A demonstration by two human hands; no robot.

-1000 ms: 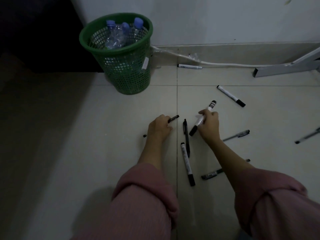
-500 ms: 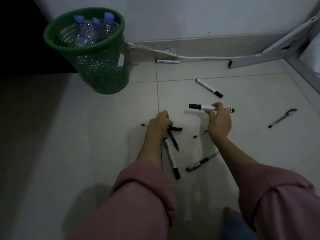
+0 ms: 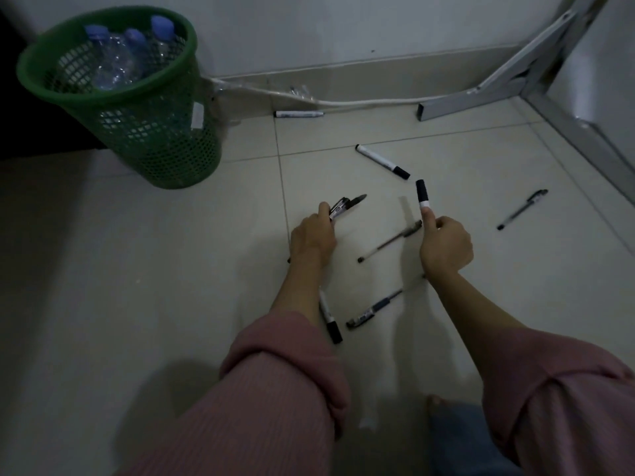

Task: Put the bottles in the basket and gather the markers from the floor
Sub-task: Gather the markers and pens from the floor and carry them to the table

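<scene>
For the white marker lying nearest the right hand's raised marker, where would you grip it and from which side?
Grip the white marker across its bare white barrel, from above. It lies flat on the floor, apart from other pens, slanting toward its black cap. The right hand is nearest, though it already holds a marker.

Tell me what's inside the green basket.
The green basket holds clear plastic bottles with blue caps; three caps show. Anything beneath them is hidden.
</scene>
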